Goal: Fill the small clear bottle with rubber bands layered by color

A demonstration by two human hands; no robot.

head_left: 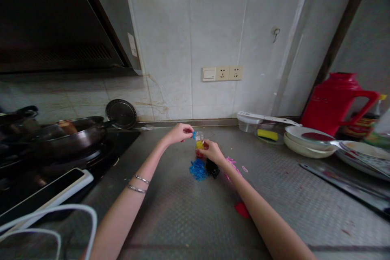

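My right hand [212,152] is closed around a small clear jar [199,136], which stands upright on the counter with yellow and red pieces inside. Just left of the jar's mouth, my left hand [182,133] pinches a few small blue pieces [194,134]. A pile of the same thin blue pieces [198,170] lies in front of the jar. Beside it is a pile of black pieces [212,168], and pink pieces [232,164] lie partly hidden behind my right forearm. One stray pink piece [245,169] is loop-shaped. A red lid-like disc [241,209] lies nearer me, by that forearm.
On the left are a stove with a pan [76,138], a phone-like device [57,191] and a white cable [88,209]. To the right stand a plastic tub [248,125], a yellow sponge [267,134], stacked bowls [304,149], a knife [344,189] and a red thermos [326,103].
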